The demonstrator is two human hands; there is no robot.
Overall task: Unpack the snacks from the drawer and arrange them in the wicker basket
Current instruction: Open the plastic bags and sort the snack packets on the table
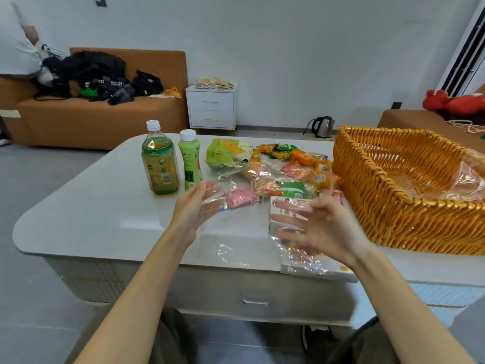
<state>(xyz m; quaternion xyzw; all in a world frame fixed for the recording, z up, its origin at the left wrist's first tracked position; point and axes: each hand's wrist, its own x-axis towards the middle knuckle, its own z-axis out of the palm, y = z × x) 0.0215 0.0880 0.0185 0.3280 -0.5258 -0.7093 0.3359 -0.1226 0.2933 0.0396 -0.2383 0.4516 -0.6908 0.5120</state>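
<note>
Hands spread wide, gripping nothing: left hand, right hand. Risk: loose bag may drag, toppling 2 bottles beside snacks on worktop.

A home living room: brown sofa, white nightstand (kettle on floor).

Orange sofa piled with black bags, white nightstand right beside it, kettle on the floor, red plush toy far right.
</note>
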